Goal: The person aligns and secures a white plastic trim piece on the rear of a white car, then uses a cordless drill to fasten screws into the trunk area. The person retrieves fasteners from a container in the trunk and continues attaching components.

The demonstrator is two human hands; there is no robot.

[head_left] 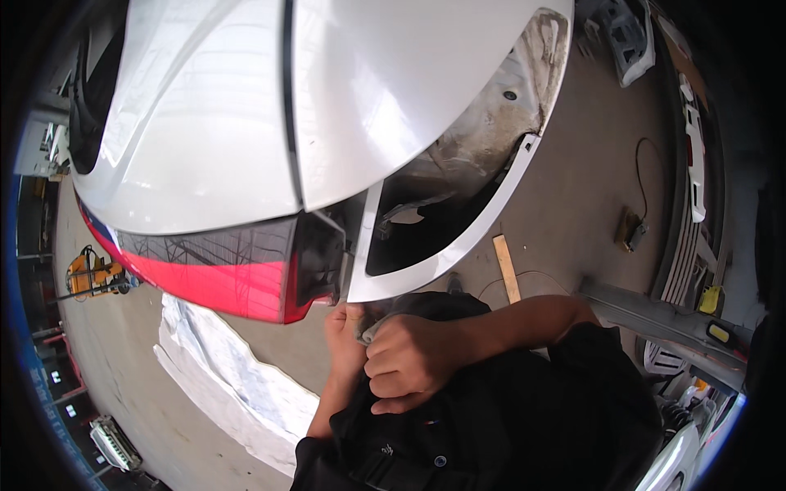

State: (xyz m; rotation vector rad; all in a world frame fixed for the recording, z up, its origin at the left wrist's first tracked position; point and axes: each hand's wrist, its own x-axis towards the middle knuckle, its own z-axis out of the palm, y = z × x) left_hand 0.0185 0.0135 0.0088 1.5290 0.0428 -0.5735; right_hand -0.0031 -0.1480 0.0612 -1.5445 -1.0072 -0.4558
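A white car body [360, 98] fills the upper middle, with a red and dark lamp strip [237, 278] along its lower edge. To the right of the strip is a white frame-like panel edge [434, 274] around a dark opening. Just below that panel's lower corner, my left hand [345, 340] is closed, its fingertips close to the edge. My right hand [409, 360] is curled into a fist beside it, with the forearm crossing from the right. A small greyish piece [370, 329] shows between the hands; its kind is unclear, and what the fingers grip is mostly hidden.
A white sheet [237, 380] lies on the floor at the left, with yellow equipment [94, 272] beyond it. At the right are a wooden strip [507, 270], a small box-like object [630, 229] with a cord, a grey metal beam [655, 323] and stacked car parts [693, 155].
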